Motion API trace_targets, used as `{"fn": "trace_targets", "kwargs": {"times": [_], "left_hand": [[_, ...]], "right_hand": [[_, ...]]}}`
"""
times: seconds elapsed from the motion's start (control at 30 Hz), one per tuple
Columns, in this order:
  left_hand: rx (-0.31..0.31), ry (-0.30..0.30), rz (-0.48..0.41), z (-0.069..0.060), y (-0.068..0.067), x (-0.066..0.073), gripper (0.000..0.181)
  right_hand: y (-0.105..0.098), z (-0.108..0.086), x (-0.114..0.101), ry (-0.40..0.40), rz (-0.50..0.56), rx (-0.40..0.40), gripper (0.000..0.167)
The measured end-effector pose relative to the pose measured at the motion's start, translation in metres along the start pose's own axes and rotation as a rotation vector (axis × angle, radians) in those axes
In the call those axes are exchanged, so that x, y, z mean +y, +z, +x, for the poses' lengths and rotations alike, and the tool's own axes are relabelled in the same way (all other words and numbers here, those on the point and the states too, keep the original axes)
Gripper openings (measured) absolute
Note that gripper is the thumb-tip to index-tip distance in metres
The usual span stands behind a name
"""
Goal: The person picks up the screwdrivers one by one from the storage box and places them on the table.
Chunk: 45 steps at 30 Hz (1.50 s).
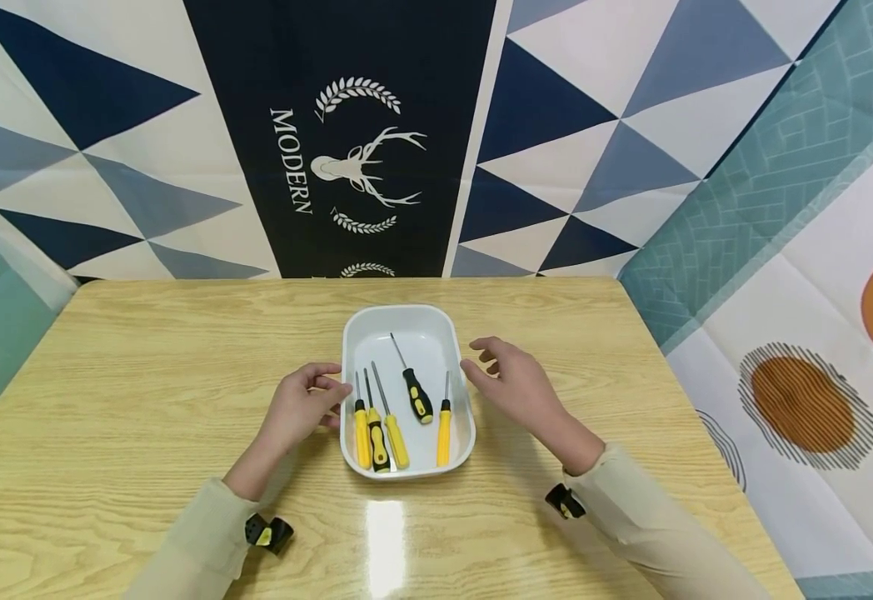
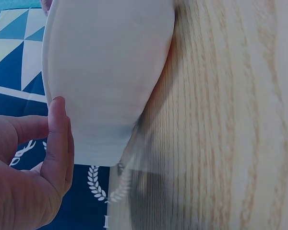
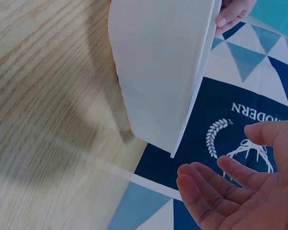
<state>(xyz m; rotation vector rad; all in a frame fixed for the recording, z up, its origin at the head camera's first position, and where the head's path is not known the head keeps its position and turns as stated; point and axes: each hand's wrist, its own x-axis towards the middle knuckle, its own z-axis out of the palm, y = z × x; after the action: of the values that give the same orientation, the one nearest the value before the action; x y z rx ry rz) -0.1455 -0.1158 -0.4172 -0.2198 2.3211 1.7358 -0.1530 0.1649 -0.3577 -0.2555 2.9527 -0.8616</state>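
Note:
A white plastic tray lies on the wooden table and holds several screwdrivers. Three lie at its left: a slim yellow one, a yellow-and-black one and another yellow one. A black-and-yellow screwdriver lies aslant near the middle, and a yellow one with a black collar along the right wall. My left hand grips the tray's left rim, thumb on top and fingers against the outer wall. To the right of the tray, my right hand is held apart from it, fingers loosely bent and holding nothing.
The wooden table extends to both sides of the tray. Its far edge meets a patterned cloth with a deer's head and triangles. Another patterned cloth hangs at the right. Dark wrist cameras sit under both sleeves.

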Motion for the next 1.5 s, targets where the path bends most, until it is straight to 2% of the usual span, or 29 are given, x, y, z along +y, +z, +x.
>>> {"fn": "trace_targets", "kwargs": {"times": [0.27, 0.57, 0.9, 1.5], "left_hand": [[0.018, -0.009, 0.001, 0.000, 0.000, 0.002, 0.039], [0.037, 0.017, 0.010, -0.001, -0.002, 0.003, 0.040], [0.067, 0.040, 0.022, 0.000, -0.002, 0.003, 0.038], [0.073, 0.011, 0.019, 0.001, 0.001, 0.001, 0.037]], "right_hand": [[0.001, -0.001, -0.007, -0.012, 0.046, 0.004, 0.039], [0.004, -0.001, -0.015, -0.029, 0.085, 0.003, 0.036], [0.014, -0.004, -0.022, -0.017, 0.122, -0.031, 0.032], [0.036, -0.009, -0.034, 0.003, 0.213, -0.118, 0.027]]}}
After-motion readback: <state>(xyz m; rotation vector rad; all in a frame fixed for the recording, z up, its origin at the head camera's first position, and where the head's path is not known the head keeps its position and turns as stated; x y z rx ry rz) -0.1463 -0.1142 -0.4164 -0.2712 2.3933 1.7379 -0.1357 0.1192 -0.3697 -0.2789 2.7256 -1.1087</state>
